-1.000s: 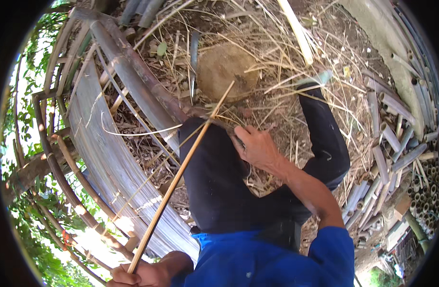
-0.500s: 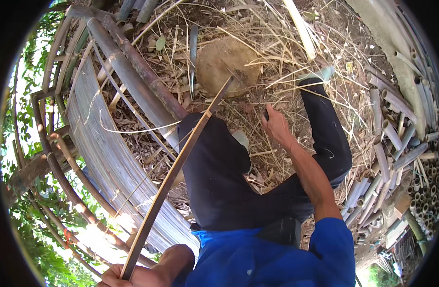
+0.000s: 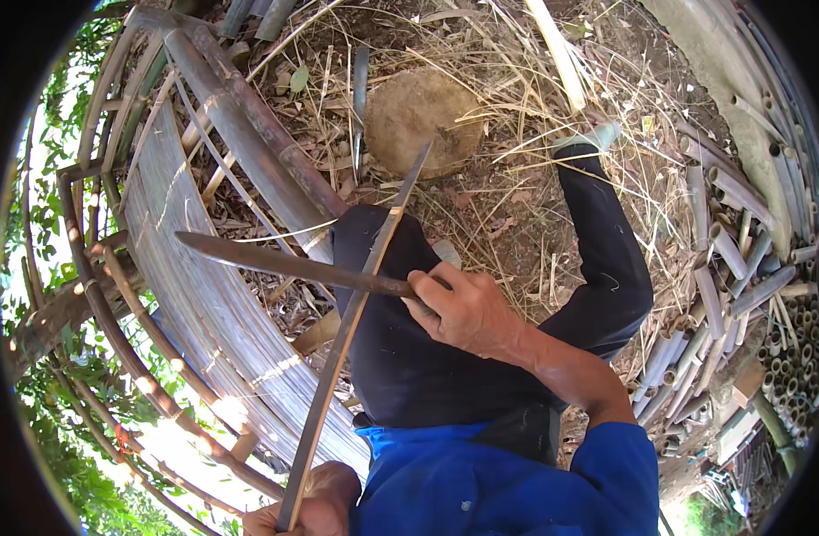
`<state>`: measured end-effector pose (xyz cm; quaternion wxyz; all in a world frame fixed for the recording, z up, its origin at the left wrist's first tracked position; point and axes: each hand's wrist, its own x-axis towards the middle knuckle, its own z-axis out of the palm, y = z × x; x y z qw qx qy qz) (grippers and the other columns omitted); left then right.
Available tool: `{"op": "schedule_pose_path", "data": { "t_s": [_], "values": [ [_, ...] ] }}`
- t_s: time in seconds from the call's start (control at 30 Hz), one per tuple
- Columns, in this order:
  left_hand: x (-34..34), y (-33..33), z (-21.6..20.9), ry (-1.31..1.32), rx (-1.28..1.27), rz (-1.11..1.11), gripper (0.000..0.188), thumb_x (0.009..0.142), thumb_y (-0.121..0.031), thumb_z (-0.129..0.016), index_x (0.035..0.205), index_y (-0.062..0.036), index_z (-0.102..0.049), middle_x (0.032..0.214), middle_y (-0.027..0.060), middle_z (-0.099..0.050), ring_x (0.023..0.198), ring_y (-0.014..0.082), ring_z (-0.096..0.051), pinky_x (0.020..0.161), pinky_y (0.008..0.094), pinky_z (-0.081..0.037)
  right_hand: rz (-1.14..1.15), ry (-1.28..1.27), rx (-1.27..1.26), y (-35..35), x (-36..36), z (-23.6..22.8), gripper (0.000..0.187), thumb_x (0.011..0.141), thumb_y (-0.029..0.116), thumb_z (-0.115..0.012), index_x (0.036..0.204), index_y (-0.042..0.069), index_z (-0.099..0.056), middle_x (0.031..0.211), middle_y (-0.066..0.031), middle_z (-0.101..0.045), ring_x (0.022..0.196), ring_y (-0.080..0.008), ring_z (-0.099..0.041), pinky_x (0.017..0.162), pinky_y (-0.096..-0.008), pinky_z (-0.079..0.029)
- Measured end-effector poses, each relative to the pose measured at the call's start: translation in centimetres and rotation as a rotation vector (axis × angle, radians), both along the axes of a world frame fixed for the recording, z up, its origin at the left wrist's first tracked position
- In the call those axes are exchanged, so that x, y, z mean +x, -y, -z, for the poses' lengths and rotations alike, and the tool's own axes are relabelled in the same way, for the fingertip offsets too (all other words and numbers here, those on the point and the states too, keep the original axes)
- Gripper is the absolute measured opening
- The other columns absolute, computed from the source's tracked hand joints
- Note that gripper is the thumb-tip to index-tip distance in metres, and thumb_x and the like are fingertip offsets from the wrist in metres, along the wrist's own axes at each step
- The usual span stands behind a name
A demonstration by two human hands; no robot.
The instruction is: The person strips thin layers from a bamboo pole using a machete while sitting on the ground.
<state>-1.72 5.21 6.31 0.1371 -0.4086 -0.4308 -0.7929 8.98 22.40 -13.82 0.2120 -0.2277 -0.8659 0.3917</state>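
My right hand (image 3: 468, 308) is closed round the handle of a long, dark-bladed knife (image 3: 267, 262). The blade points left and crosses over a long bamboo strip (image 3: 342, 344); whether it touches the strip I cannot tell. At the lower edge, my left hand (image 3: 298, 509) is closed on the strip's near end. From there the strip slants up and away past my bent left knee. Its far end lies over a round wooden block (image 3: 425, 121) on the ground.
Beside the block lies another long blade (image 3: 360, 107). Thick bamboo poles (image 3: 240, 134) and a sheet of slats (image 3: 204, 277) stand on the left. Dry shavings (image 3: 517, 107) litter the ground. Cut bamboo tubes (image 3: 731, 250) are piled on the right.
My right hand has come back and left, bringing the knife blade into plain view across the strip. My left hand has shifted a little right with the strip's near end.
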Motion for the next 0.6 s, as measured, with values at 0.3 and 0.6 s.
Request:
{"op": "schedule_pose_path", "data": {
  "t_s": [0.3, 0.6],
  "values": [
    [-0.6, -2.2, 0.8, -0.022, 0.248, 0.177, 0.03, 0.107, -0.035, -0.05, 0.086, -0.0129, -0.048, 0.07, -0.0076, -0.032, 0.052, 0.0068, -0.028, 0.049, 0.0259, -0.024, -0.074, -0.01, 0.009, -0.1, 0.7, 0.5, 0.019, 0.088, 0.01, -0.074, 0.092, 0.002, -0.057, 0.085, -0.0161, -0.064, 0.063, -0.0344, -0.065, 0.052, -0.0417, -0.054],
    [-0.8, -1.9, 0.5, -0.049, 0.186, 0.168, 0.03, 0.106, -0.034, -0.051, 0.085, -0.0115, -0.049, 0.069, -0.0073, -0.035, 0.052, 0.0063, -0.031, 0.048, 0.0261, -0.024, 0.033, 0.165, -0.089, -2.4, 0.1, 6.1, 0.018, 0.092, 0.014, -0.069, 0.099, 0.006, -0.056, 0.081, -0.0186, -0.063, 0.066, -0.0388, -0.066, 0.055, -0.0456, -0.055]
  ]
}}
